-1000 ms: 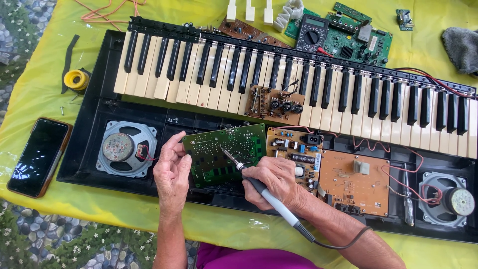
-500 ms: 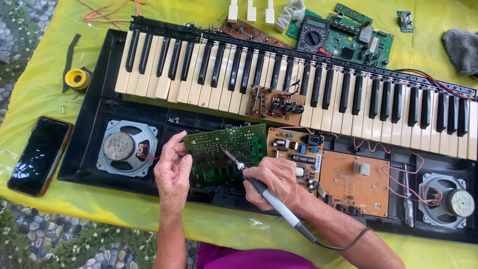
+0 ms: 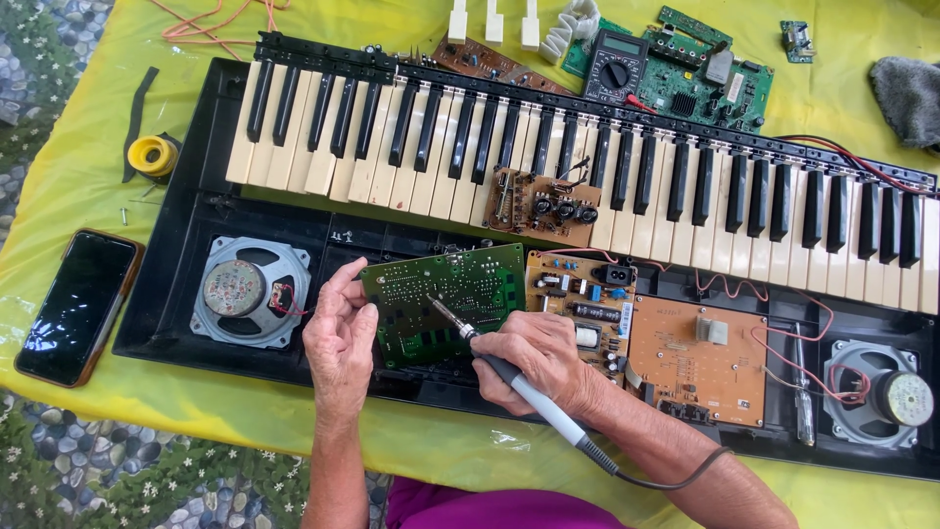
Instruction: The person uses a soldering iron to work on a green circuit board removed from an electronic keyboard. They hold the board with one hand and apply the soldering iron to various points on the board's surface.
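A green circuit board (image 3: pixel 446 299) lies solder side up in the open black keyboard case (image 3: pixel 196 225). My left hand (image 3: pixel 338 328) rests at the board's left edge, fingers pinched together above it; whether they hold solder wire I cannot tell. My right hand (image 3: pixel 534 358) grips a soldering iron (image 3: pixel 509 377) by its grey handle, the tip touching the middle of the green board. The iron's cord runs off along my right forearm.
The keybed (image 3: pixel 587 167) lies along the case's far side with a small brown board (image 3: pixel 543 206) on its keys. Brown boards (image 3: pixel 695 358) sit right of the green one, speakers (image 3: pixel 245 289) (image 3: pixel 881 392) at both ends. A phone (image 3: pixel 73 304), solder spool (image 3: pixel 154 155), multimeter (image 3: pixel 615 69) and a screwdriver (image 3: pixel 803 392) lie around.
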